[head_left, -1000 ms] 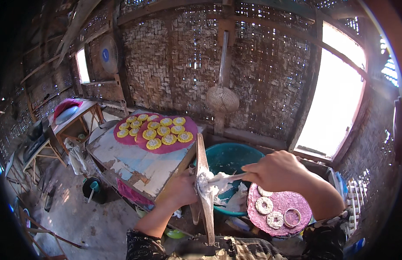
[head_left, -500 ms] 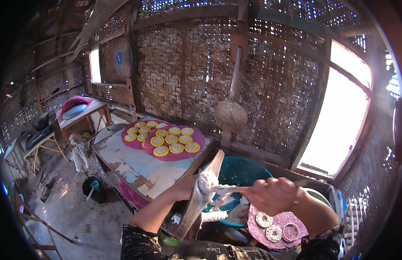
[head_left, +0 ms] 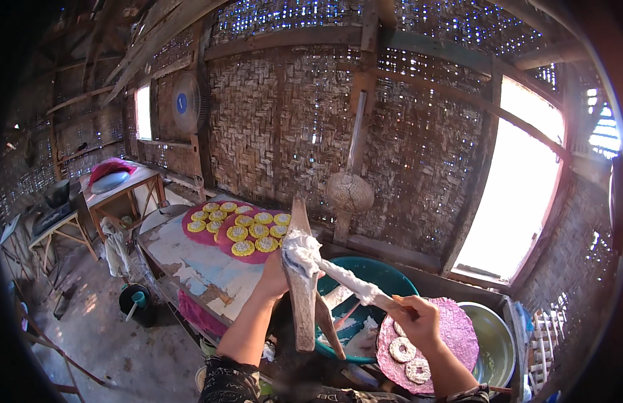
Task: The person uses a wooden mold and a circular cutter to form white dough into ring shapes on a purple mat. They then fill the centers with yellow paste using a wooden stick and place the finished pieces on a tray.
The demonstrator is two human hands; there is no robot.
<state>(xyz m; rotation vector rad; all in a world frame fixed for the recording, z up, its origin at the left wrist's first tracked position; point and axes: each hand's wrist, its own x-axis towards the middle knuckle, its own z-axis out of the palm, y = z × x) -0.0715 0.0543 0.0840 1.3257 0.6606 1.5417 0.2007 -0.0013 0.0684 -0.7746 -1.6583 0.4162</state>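
Note:
My left hand is closed around a wooden press, its long bar held nearly upright over the table's front edge. A lump of sticky white dough sits on the middle of the press. In my right hand is a flat wooden stick, coated with white dough that reaches to the lump. Below them stands a teal basin holding more white dough. By my right forearm, white dough rings lie on a round pink mat, partly hidden by that arm.
Yellow rounds with white tops rest on pink mats on the worn table to the left. A metal bowl stands at the right. On the floor is a dark bucket; a woven wall rises behind.
The press has risen and turned more upright. My right hand has moved lower, and the stick now slants down toward it with more dough showing along it. The metal bowl is more visible.

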